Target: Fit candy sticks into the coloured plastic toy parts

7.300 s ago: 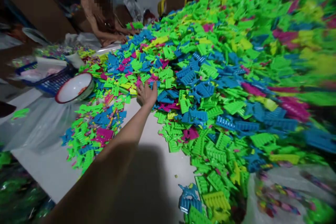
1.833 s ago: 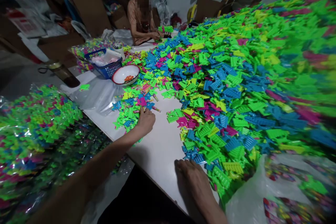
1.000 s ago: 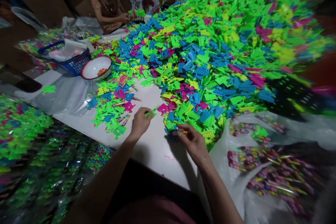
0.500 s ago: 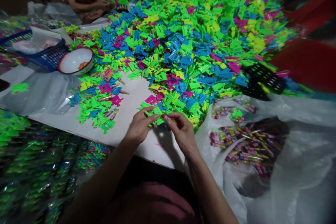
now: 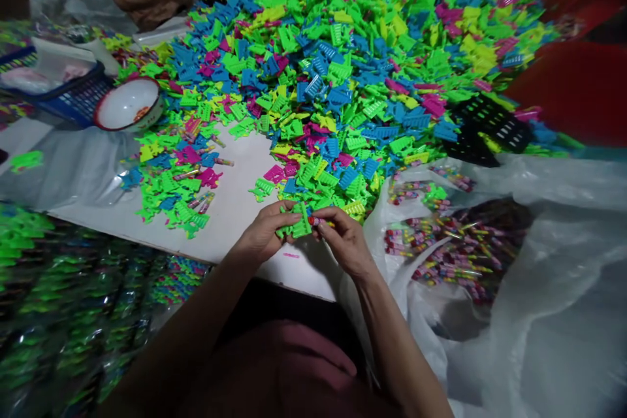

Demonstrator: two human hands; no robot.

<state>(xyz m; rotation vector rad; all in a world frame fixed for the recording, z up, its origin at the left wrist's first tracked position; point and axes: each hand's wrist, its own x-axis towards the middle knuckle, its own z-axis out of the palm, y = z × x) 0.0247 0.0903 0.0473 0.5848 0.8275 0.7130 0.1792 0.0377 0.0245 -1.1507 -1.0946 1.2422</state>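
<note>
My left hand [image 5: 265, 233] is closed on a bright green plastic piece [image 5: 301, 222] with a slotted side, held over the front of the white table [image 5: 245, 176]. In my right hand [image 5: 345, 240], thumb and fingers pinch a small tube [image 5: 314, 221] with a red end, close against the green piece's right side. Whether the two touch I cannot tell. Just beyond my hands rises a big heap of green, blue, yellow and pink plastic pieces [image 5: 337, 78]. On the right, a clear plastic bag [image 5: 553, 248] holds many similar small tubes [image 5: 455, 255].
A smaller pile of pieces and tubes [image 5: 176, 189] lies to the left. Behind it stand a white bowl with a red rim [image 5: 126, 103] and a blue basket [image 5: 88, 98]. A black slotted tray [image 5: 484, 127] rests at right. Another person's arm [image 5: 142, 3] is at the back left.
The green piece has turned so its slotted side shows more, and the tube's red end has come beside it. The whole view has shifted slightly.
</note>
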